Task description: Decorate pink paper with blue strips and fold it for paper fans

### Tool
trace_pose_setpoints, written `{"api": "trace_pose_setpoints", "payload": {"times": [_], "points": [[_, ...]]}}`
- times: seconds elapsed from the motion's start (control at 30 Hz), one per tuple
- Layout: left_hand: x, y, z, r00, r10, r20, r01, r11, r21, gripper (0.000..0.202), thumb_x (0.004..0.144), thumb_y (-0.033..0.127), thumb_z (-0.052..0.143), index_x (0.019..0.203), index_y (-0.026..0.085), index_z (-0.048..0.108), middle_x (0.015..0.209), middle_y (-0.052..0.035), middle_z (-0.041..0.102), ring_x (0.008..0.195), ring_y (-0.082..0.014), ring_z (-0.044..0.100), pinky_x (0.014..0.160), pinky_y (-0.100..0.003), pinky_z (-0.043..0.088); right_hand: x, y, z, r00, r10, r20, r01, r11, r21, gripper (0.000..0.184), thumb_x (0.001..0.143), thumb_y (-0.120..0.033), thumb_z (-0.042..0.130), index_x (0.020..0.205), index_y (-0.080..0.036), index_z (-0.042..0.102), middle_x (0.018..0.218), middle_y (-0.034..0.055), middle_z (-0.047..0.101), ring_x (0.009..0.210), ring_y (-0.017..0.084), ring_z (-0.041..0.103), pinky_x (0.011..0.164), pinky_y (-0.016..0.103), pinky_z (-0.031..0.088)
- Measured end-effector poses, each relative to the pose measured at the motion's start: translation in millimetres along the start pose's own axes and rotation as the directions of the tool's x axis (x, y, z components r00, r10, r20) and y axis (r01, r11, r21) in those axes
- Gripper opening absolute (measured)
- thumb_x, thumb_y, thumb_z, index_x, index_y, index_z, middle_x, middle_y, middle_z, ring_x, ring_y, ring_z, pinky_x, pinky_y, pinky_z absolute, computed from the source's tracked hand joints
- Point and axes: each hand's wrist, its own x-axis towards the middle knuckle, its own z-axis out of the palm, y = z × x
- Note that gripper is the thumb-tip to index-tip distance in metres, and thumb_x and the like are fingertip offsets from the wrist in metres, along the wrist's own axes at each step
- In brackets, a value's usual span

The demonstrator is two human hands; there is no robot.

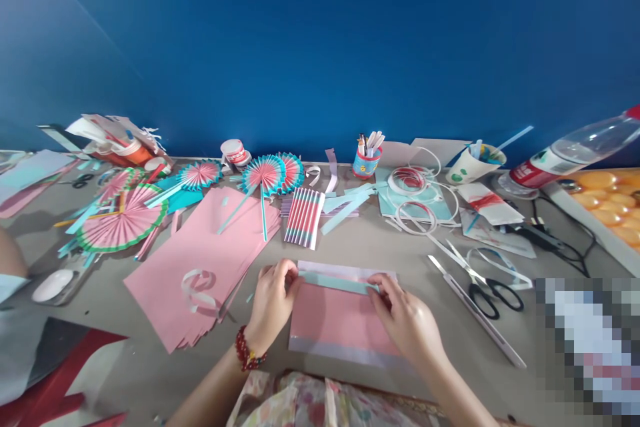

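Observation:
A narrow light blue paper strip (337, 281) lies across the upper part of a pink sheet (340, 320) with pale lavender bands along its far and near edges. My left hand (275, 290) pinches the strip's left end between thumb and fingers. At the strip's other end, my right hand (404, 310) closes thumb and fingers on it, covering the sheet's right side. Just beyond the sheet rests a pleated pink, white and blue paper piece (304, 218). A stack of pink paper (200, 247) with a curled white strip on top is left of my left hand.
Black-handled scissors (493, 290) and a long pale cutter-like tool (475, 310) lie to the right. Several paper fans (263, 177) are at the back left. Behind stand a pen cup (367, 161), tape rolls (407, 180) and a tilted plastic bottle (565, 160). Someone's arm (11, 257) enters at left.

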Motion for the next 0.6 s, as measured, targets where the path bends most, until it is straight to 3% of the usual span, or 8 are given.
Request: {"api": "trace_pose_setpoints", "payload": {"times": [0.6], "points": [[-4.2, 3.4, 11.0, 0.992, -0.118, -0.042, 0.116, 0.992, -0.042, 0.012, 0.087, 0.013, 0.055, 0.090, 0.023, 0.050, 0.081, -0.0001, 0.061, 0.078, -0.0210, 0.059, 0.077, -0.034, 0.044, 3.3, 5.0, 10.7, 0.999, 0.041, -0.018, -0.041, 0.999, -0.026, 0.026, 0.097, -0.038, 0.035, 0.093, -0.024, 0.057, 0.058, -0.0033, 0.061, 0.044, 0.013, 0.057, 0.044, 0.022, 0.034]]}}
